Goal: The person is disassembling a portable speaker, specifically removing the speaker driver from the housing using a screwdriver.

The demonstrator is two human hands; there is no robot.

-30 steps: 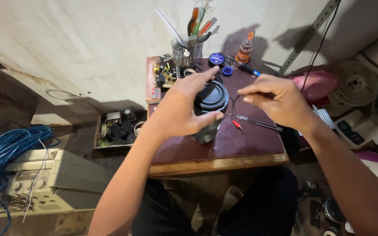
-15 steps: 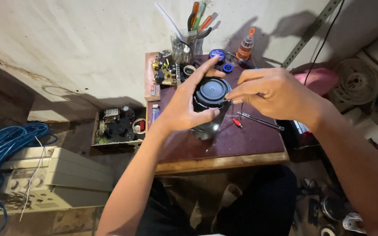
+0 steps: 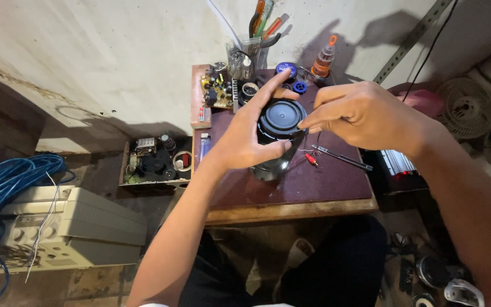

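My left hand (image 3: 244,134) is wrapped around a black cylindrical speaker (image 3: 278,133), held upright above the small maroon-topped table (image 3: 336,187) with its round ribbed end facing me. The fingertips of my right hand (image 3: 363,117) pinch at the right rim of that round end. Thin wires with red-tipped clips (image 3: 310,158) trail from the speaker onto the tabletop. Just right of them lies a slim metal tool (image 3: 342,157).
A clear cup of pliers and screwdrivers (image 3: 253,42), a circuit board (image 3: 218,91), a blue reel (image 3: 286,69) and an orange-capped bottle (image 3: 325,58) crowd the table's far edge. On the floor left are a tray of parts (image 3: 153,161), a beige device (image 3: 69,227) and blue cable (image 3: 4,187).
My right hand has moved left from above the wires onto the speaker's rim. My left hand kept its hold and the speaker shifted slightly.
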